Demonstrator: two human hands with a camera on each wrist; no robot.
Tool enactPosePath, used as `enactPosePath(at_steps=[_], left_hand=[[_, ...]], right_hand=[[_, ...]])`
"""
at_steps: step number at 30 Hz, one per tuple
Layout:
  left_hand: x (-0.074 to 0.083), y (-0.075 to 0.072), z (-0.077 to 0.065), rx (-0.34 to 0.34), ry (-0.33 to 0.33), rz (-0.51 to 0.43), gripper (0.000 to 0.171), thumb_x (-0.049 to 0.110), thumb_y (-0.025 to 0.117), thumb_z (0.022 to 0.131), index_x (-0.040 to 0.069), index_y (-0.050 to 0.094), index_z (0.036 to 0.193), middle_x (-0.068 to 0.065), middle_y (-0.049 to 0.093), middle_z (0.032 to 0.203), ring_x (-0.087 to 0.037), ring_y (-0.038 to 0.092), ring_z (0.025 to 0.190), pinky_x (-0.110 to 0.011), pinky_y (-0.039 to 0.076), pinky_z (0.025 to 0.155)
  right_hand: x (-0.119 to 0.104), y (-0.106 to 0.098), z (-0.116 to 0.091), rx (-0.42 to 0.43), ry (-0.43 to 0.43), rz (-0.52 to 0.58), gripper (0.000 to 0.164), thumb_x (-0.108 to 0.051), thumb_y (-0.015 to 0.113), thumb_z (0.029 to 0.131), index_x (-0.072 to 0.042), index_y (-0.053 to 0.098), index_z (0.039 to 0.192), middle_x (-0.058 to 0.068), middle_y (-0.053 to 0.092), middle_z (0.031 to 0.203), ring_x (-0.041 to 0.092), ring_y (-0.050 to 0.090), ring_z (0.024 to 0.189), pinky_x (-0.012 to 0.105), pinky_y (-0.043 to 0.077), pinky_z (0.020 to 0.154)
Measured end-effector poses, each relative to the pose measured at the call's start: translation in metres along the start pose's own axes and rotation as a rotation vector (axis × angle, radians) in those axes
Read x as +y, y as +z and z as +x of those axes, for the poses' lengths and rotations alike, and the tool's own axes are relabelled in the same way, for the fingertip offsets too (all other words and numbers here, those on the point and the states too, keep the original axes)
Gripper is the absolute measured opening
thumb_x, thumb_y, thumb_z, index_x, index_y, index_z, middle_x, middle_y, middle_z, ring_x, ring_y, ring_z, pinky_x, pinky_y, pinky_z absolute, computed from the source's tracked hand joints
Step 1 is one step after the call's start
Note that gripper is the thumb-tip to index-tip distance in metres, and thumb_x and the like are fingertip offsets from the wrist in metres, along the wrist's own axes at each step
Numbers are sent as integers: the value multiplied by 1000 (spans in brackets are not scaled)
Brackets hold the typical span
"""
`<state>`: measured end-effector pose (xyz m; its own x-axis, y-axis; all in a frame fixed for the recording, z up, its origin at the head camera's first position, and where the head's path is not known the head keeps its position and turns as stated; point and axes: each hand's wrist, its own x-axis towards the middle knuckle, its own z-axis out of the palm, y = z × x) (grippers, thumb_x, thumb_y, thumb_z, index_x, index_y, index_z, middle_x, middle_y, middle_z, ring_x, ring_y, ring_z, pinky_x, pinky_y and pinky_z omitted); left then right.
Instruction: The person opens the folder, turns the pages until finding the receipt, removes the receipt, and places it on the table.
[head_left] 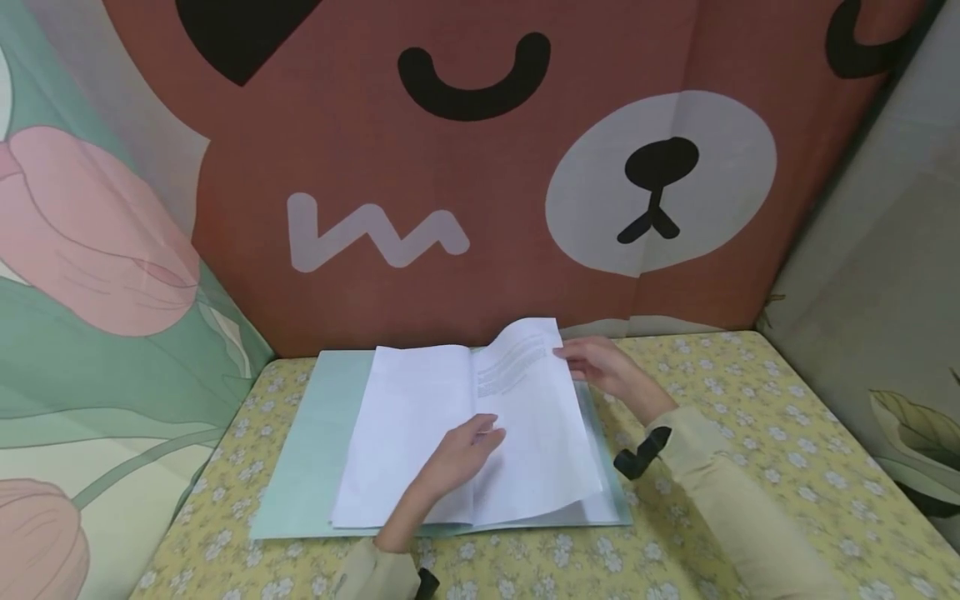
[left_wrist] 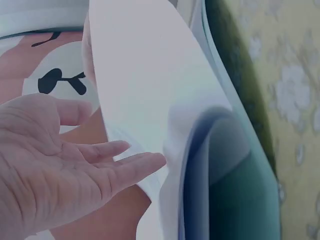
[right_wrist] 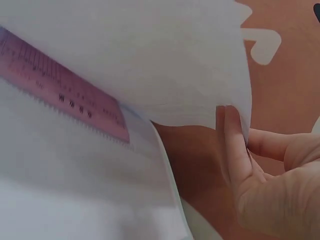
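Note:
A booklet with a pale green cover (head_left: 303,458) lies spread on the table, its white pages (head_left: 408,400) turned open. My right hand (head_left: 603,368) pinches the far outer edge of the right-hand page (head_left: 536,454), which curves upward there and carries printed lines near its top. Under that raised page, a pink-purple ruler (right_wrist: 65,87) shows on the sheet below in the right wrist view. My left hand (head_left: 459,457) is over the middle of the booklet near the fold, fingers extended and holding nothing. In the left wrist view its fingertips (left_wrist: 155,161) overlap the curved paper.
The table has a yellow floral cloth (head_left: 720,400). Behind it hangs a brown fabric backdrop (head_left: 487,167) with a bear face, and a green floral curtain (head_left: 105,375) stands on the left. A grey curtain (head_left: 885,250) closes the right side.

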<state>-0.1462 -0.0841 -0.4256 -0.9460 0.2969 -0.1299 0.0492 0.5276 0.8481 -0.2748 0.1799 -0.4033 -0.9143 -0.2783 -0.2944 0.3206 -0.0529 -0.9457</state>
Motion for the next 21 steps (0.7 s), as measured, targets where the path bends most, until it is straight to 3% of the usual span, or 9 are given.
enactPosePath(at_steps=[10, 14, 21], left_hand=[[6, -3, -3, -89, -19, -268, 63, 39, 43, 112, -8, 41, 153, -26, 43, 156, -42, 42, 145, -53, 46, 110], [8, -6, -3, -90, -24, -336, 64, 40, 43, 112, -9, 39, 154, -28, 41, 157, -45, 38, 146, -54, 45, 111], [19, -11, -6, -76, -35, -438, 62, 39, 45, 112, -7, 40, 153, -28, 42, 156, -45, 40, 145, -51, 48, 109]], right_hand=[[-20, 22, 3, 5, 49, 54, 52, -4, 58, 105, 14, 39, 150, 6, 65, 110, 10, 70, 87, 26, 60, 84], [-26, 34, 2, -13, 38, 58, 54, -5, 59, 105, 13, 39, 151, 10, 62, 119, 10, 69, 89, 28, 59, 88], [-34, 53, 1, -13, 18, 100, 50, 0, 60, 103, 15, 43, 148, 11, 65, 114, 11, 71, 86, 28, 60, 86]])
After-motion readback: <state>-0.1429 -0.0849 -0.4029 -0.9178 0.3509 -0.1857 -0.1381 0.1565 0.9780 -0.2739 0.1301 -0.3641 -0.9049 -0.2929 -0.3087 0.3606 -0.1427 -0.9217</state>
